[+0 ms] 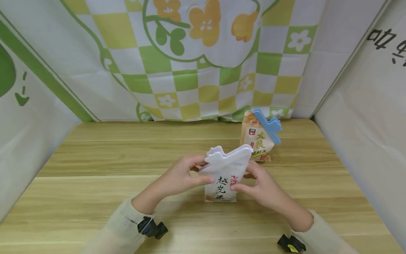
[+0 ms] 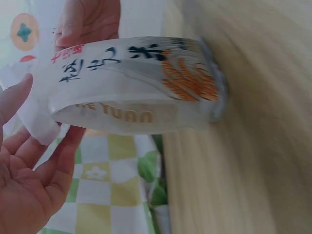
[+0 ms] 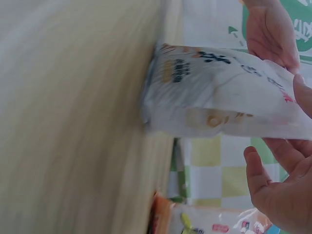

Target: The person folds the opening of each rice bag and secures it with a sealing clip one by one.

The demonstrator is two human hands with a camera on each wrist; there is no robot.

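Observation:
A white bag (image 1: 219,192) with black and red characters stands upright over the wooden table, its lower edge at the tabletop. Across its slanted top lies a white clip (image 1: 231,157) with a wavy, crest-like end at the left. My left hand (image 1: 185,176) holds the left side, thumb on the front face and fingers behind. On the other side my right hand (image 1: 261,183) grips the bag the same way, thumb on the front near the red characters. The left wrist view shows the bag's printed side (image 2: 131,73) with an orange grain pattern near the bottom.
Behind and to the right stands an orange and white snack bag (image 1: 253,141), a blue clip (image 1: 269,127) across its upper right corner. A green and yellow checkered cloth (image 1: 187,81) hangs at the table's back edge. White panels (image 1: 364,116) flank the wooden table (image 1: 95,155).

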